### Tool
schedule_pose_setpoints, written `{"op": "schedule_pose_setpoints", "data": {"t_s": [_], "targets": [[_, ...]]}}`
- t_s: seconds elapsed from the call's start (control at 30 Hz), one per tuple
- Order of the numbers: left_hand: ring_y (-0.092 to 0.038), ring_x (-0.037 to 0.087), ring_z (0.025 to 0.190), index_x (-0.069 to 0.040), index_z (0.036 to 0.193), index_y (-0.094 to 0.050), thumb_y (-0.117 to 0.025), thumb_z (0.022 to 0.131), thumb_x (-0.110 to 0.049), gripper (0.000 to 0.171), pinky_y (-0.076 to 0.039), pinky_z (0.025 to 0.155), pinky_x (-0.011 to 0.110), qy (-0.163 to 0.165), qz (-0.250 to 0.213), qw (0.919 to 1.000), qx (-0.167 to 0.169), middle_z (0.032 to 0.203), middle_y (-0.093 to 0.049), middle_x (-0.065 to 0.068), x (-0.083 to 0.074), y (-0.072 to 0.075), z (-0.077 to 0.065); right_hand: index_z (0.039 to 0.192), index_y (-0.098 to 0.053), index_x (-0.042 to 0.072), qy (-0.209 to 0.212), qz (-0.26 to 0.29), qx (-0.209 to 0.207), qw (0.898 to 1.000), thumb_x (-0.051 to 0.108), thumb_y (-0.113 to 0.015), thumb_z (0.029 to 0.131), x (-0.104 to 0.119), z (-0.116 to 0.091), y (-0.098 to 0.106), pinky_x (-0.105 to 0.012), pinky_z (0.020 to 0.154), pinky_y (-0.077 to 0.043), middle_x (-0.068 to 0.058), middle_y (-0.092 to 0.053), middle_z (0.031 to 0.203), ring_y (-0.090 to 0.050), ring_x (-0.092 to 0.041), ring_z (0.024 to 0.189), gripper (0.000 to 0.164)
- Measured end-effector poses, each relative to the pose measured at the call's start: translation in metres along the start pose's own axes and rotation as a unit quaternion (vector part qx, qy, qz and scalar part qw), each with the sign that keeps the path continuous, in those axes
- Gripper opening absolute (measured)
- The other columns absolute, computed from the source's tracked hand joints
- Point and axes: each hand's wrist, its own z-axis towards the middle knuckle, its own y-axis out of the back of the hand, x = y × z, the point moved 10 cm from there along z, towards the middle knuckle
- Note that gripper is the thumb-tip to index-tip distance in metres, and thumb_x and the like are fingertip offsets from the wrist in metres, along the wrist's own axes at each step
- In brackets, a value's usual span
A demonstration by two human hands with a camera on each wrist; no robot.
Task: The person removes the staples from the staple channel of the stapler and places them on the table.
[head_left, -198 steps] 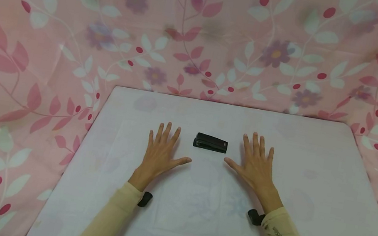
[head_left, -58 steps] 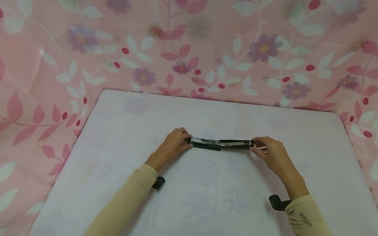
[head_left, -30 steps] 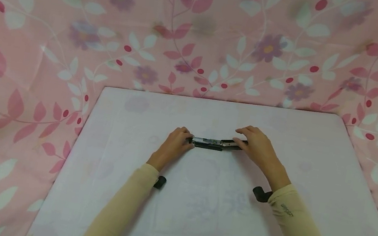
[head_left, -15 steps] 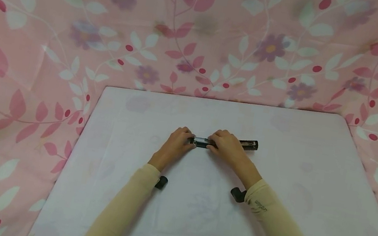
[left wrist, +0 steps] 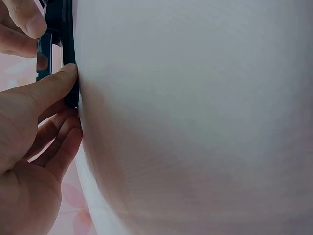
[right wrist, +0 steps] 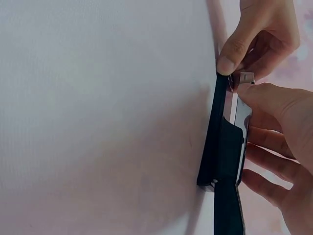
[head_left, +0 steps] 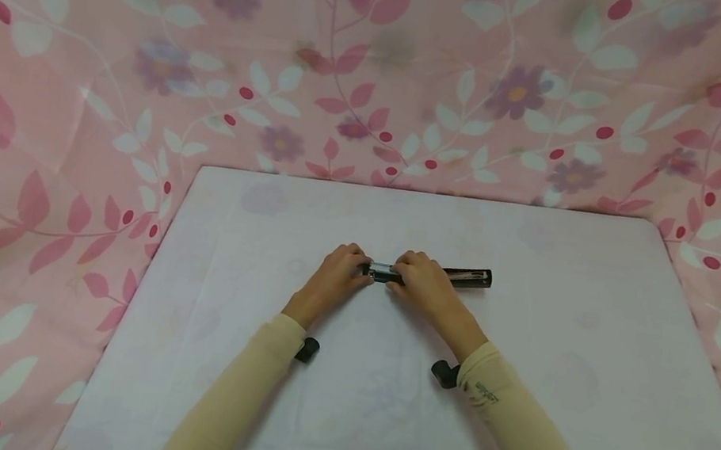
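Note:
A black stapler (head_left: 471, 278) lies on the table with its top cover swung far back to the right. The left hand (head_left: 333, 276) pinches the left end of its base; in the left wrist view, the thumb (left wrist: 63, 73) presses against the base's side. Over the metal staple magazine (right wrist: 243, 110) is the right hand (right wrist: 291, 117), which pinches the magazine near its front end, close to the left hand's fingers. From the head, the right hand (head_left: 425, 289) hides the stapler's middle and hinge. Whether staples lie inside cannot be seen.
The table (head_left: 369, 420) wears a pale cloth, and its back edge runs along a pink floral curtain (head_left: 375, 59). Both forearms wear light yellow sleeves (head_left: 538, 449), with a small black device (head_left: 446, 374) at each wrist.
First the stapler lay closed between two flat hands; now it is folded open. The right hand has let go of the cover's end and moved left to the magazine. The left hand stays put lately.

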Motion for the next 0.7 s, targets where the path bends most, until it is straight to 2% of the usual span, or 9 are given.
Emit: {"op": "schedule_pose_setpoints", "data": {"t_s": [0.2, 0.4, 0.6, 0.7], "targets": [[-0.059, 0.024, 0.101, -0.002, 0.114, -0.071, -0.075, 0.087, -0.022, 0.033, -0.050, 0.089, 0.038, 0.001, -0.003, 1.0000, 0.001, 0.110, -0.064, 0.009, -0.001, 0.000, -0.001, 0.104, -0.075, 0.002, -0.029, 0.062, -0.003, 0.998, 0.024, -0.075, 0.087, -0.001, 0.000, 0.000, -0.045, 0.086, -0.052, -0.011, -0.066, 0.116, -0.061, -0.029, 0.104, 0.027], [-0.058, 0.024, 0.100, -0.002, 0.114, -0.071, -0.075, 0.088, -0.022, 0.033, -0.050, 0.088, 0.039, -0.002, 0.001, 1.0000, 0.001, 0.109, -0.064, 0.009, 0.000, -0.001, 0.000, 0.101, -0.076, 0.000, -0.084, 0.139, -0.020, 0.987, 0.018, -0.077, 0.085, -0.008, 0.002, 0.000, -0.048, 0.092, -0.049, -0.015, -0.066, 0.120, -0.059, -0.035, 0.110, 0.024], [-0.059, 0.025, 0.097, -0.001, 0.109, -0.072, -0.078, 0.085, -0.017, 0.030, -0.050, 0.085, 0.039, -0.024, 0.006, 0.9994, -0.023, 0.106, -0.065, 0.010, -0.004, 0.002, -0.001, 0.096, -0.078, 0.002, -0.114, 0.164, -0.055, 0.978, 0.018, -0.079, 0.084, -0.015, 0.001, 0.001, -0.049, 0.096, -0.047, -0.014, -0.068, 0.118, -0.059, -0.036, 0.112, 0.020], [-0.059, 0.025, 0.099, 0.000, 0.109, -0.071, -0.078, 0.084, -0.016, 0.030, -0.050, 0.087, 0.039, -0.027, 0.008, 0.9993, -0.023, 0.106, -0.065, 0.011, -0.005, 0.002, -0.001, 0.094, -0.078, 0.005, -0.127, 0.159, -0.065, 0.977, 0.020, -0.079, 0.083, -0.017, -0.001, 0.002, -0.051, 0.095, -0.046, -0.012, -0.069, 0.118, -0.059, -0.036, 0.113, 0.018]]}}
